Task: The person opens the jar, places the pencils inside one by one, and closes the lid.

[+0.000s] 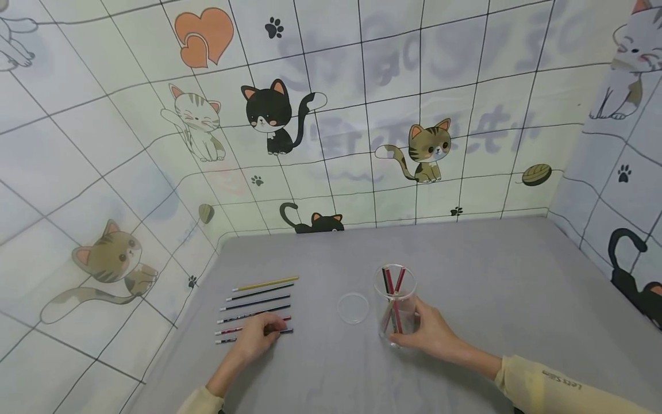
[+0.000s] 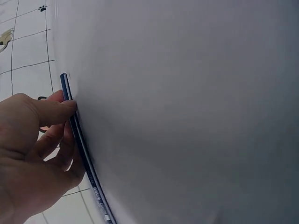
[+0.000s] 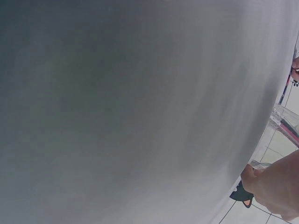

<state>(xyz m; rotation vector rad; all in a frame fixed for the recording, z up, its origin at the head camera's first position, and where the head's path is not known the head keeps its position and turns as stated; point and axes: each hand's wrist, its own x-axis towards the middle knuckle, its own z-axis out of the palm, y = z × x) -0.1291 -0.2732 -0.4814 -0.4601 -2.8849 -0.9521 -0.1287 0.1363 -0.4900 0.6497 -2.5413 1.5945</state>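
Note:
My left hand [image 1: 254,338] pinches the nearest pencil of a row, a dark one [image 2: 85,151], between thumb and fingers. That pencil lies close along the grey table surface, its white-tipped end pointing left. A red-patterned pencil [image 1: 226,331] lies just beyond it, partly hidden by the hand. Farther back in the row are several dark pencils [image 1: 258,302] and a yellow one [image 1: 266,283]. My right hand [image 1: 434,334] grips a clear cup [image 1: 407,313] low on its right side. Red and dark pencils [image 1: 395,307] lean inside the upright cup.
A clear round lid [image 1: 353,294] lies flat on the grey-covered table [image 1: 481,276], left of the cup. Cat-printed, gridded fabric [image 1: 341,126] rises along the back and both sides of the table.

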